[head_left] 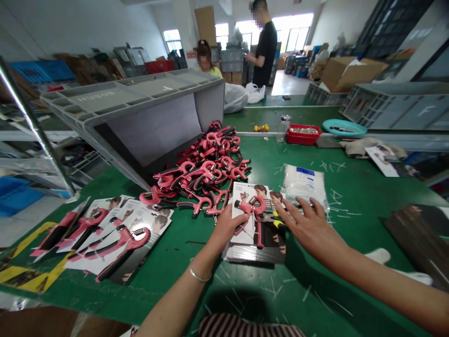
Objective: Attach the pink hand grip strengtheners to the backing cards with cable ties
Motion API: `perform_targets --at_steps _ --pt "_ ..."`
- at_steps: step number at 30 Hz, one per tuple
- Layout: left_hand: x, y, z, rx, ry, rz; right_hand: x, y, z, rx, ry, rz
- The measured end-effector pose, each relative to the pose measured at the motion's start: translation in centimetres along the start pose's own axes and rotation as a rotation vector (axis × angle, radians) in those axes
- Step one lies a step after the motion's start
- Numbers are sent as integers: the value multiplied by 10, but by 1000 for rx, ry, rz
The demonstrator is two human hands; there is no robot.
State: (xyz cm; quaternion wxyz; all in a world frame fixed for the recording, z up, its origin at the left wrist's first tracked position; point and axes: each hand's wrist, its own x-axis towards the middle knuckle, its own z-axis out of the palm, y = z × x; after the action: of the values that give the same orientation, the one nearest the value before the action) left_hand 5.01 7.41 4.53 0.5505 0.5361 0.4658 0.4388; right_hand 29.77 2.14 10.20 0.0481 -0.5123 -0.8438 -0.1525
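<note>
In front of me lies a stack of printed cards (255,250) with pictures of people on them. A pink and black hand grip strengthener (260,204) with a metal spring rests on top of it. My left hand (227,225) is closed on its left side, thumb across it. Cutters (277,219) with yellow on their handles lie on the stack's right side, partly under my right hand. My right hand (308,227) hovers there with fingers spread, holding nothing. At the left, several cards (154,220) carry more hand grips (135,238).
A tipped grey crate (140,93) spills a pile of hand grips (210,164) onto the green table. A bag of white ties (304,182) lies beyond my right hand, near a red tray (303,134), a clear bottle (283,128) and a blue dish (344,127). Two people are behind.
</note>
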Motion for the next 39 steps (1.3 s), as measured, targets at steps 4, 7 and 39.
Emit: perform_targets --at_steps 4,7,39 --pt "0 0 -1 -32 -26 -42 10 -6 -9 -82 -19 -22" --pt "0 0 -1 -51 -38 -52 17 -2 -7 -75 -133 -72" --pt "-17 21 30 -69 578 265 -4 -61 4 760 -163 175"
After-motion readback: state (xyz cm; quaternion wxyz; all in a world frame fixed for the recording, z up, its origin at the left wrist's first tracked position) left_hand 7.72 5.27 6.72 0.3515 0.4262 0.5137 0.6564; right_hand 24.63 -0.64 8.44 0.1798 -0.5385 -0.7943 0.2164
